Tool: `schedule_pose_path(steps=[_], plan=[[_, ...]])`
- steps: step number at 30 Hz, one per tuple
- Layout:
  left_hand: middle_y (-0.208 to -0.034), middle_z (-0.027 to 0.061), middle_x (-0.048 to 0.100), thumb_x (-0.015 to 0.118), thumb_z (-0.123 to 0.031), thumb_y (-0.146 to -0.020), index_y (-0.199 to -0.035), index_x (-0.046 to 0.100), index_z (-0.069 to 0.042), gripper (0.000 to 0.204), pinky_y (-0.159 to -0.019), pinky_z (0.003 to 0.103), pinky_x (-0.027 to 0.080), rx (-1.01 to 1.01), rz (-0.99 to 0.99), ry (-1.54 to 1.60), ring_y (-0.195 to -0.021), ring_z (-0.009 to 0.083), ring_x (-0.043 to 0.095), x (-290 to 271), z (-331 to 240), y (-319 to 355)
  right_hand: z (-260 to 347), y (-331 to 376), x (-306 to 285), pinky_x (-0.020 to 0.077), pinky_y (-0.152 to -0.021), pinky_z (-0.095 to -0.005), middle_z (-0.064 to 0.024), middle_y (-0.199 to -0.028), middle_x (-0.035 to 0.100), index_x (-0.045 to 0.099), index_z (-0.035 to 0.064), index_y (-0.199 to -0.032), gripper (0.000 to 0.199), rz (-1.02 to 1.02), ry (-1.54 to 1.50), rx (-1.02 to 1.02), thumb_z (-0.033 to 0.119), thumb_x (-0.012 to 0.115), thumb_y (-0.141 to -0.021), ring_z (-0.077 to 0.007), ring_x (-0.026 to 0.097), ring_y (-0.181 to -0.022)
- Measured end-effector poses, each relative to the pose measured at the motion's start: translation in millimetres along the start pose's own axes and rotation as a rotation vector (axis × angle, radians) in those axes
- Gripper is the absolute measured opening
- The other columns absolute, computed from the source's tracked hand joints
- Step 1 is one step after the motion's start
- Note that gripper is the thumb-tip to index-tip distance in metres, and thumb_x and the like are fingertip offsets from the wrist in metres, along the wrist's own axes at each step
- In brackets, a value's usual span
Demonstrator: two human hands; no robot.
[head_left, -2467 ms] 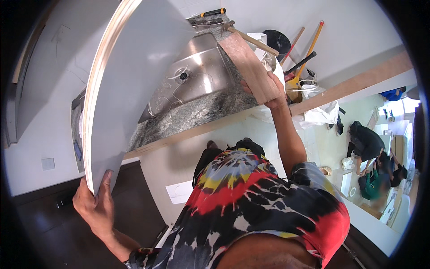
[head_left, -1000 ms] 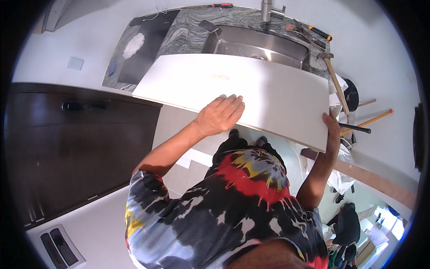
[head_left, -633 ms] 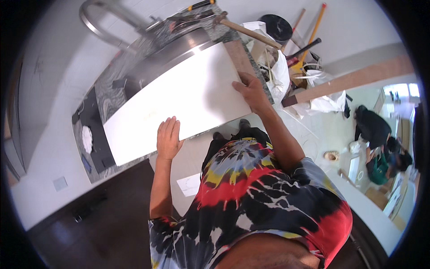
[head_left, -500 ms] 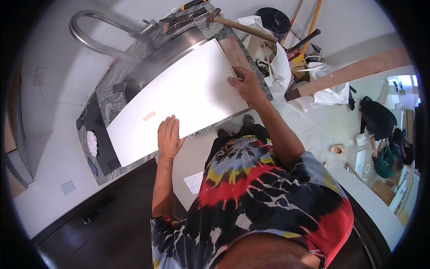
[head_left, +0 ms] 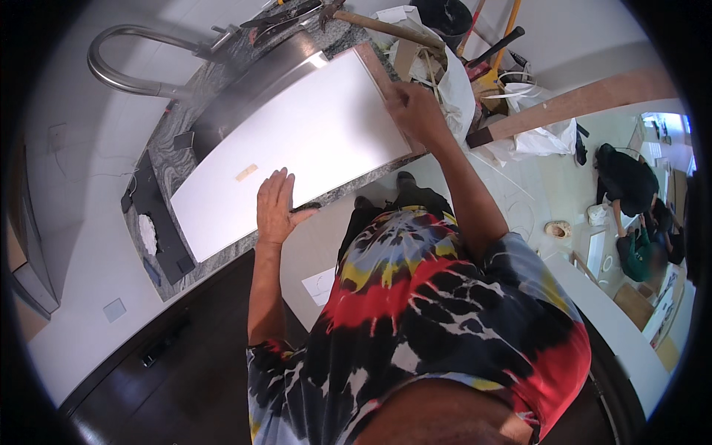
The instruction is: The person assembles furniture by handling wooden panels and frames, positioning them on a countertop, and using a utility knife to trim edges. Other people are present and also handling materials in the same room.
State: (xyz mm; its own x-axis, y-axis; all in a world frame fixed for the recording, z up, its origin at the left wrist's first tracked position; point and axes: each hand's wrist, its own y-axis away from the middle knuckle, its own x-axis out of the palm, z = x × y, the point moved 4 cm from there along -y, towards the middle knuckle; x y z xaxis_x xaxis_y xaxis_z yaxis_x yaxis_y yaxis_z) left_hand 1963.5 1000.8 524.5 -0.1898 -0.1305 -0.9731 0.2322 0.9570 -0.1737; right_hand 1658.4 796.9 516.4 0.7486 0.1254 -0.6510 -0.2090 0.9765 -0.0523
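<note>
A large white panel with one curved long edge lies over the countertop and part of the steel sink. A small tan strip of tape sticks to its face. Along its right end shows a narrow strip of brown board beneath. My left hand rests flat at the panel's near edge, fingers together and stretched out, thumb apart. At the right end, my right hand is closed with curled fingers against the brown board's edge; its fingertips are hidden.
A curved steel faucet stands behind the sink. A hammer and other tools lie at the counter's back. White sacks, a black bucket and a long wooden plank are at right. People work farther off.
My right hand has shifted from thumb-on-top of the panel to a curled hold at its right end. Less brown board shows there. My left thumb has spread outward.
</note>
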Motion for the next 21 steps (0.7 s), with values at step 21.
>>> schedule_pose_path(steps=[21], plan=[[-0.106,0.0218,0.073,0.072,-0.022,-0.089,-0.104,0.075,0.002,0.029,-0.094,0.045,0.051,-0.625,-0.574,0.141,-0.100,0.0408,0.069,-36.9,224.0,1.6,14.1,91.4,8.4,0.0451,-0.108,-0.0431,-0.0196,-0.133,0.064,0.061,0.0015,-0.134,0.059,0.111,0.238,-0.124,0.005,0.080,-0.078,-0.0365,0.059,-0.125]])
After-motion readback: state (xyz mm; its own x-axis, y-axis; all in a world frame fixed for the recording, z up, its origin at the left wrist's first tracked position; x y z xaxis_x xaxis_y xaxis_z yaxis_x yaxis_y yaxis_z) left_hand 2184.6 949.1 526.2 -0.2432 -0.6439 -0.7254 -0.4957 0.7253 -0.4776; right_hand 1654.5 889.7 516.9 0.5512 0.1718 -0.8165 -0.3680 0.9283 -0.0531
